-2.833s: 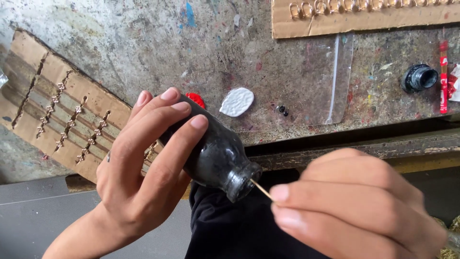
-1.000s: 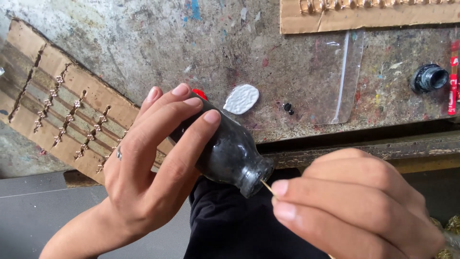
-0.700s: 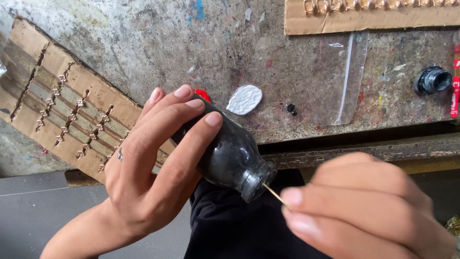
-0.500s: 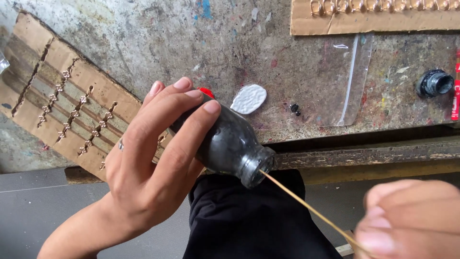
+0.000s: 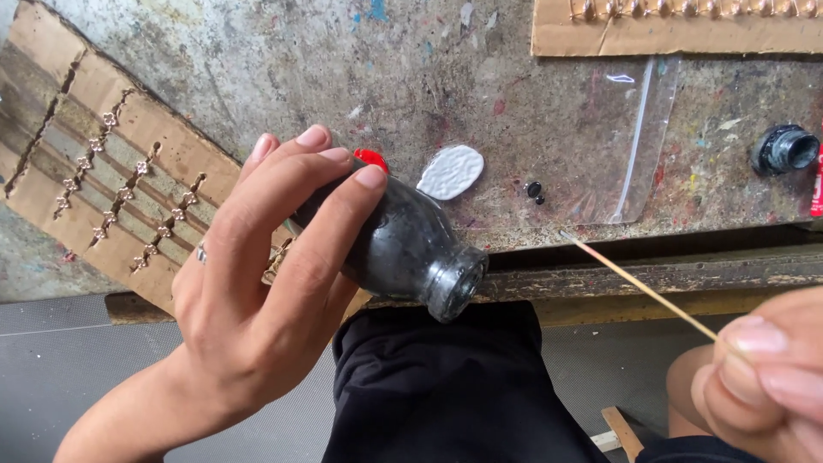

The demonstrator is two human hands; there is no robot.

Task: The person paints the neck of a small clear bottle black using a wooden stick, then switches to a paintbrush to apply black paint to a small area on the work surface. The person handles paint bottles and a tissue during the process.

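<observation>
Gripping a thin wooden stick [image 5: 639, 285] at its near end, the right hand [image 5: 759, 386] sits low at the right edge of the view with its fingertips pinched shut on it; the stick slants up and left from there, and its far tip lies at the near edge of the workbench [image 5: 514, 103], well apart from the bottle's mouth; the left hand [image 5: 257, 283] is wrapped around a small dark glass bottle [image 5: 403, 249], 4 fingers curled over its upper side, the thumb hidden beneath; the bottle is tipped on its side over the bench edge and the person's dark-clothed lap [image 5: 454, 394], its open neck pointing down and right; a red cap [image 5: 371, 159] shows just behind the fingers. Farther back on the paint-flecked bench, a white oval piece [image 5: 451, 171] lies just beyond the bottle, with 2 tiny black beads [image 5: 535, 190] near it and a clear plastic bag [image 5: 634, 146] to their right; a cardboard strip [image 5: 103, 171] set with rows of small metal flower pieces lies at the left; another cardboard strip [image 5: 677, 30] runs along the far edge; a black round lid [image 5: 784, 150] sits at the far right.
</observation>
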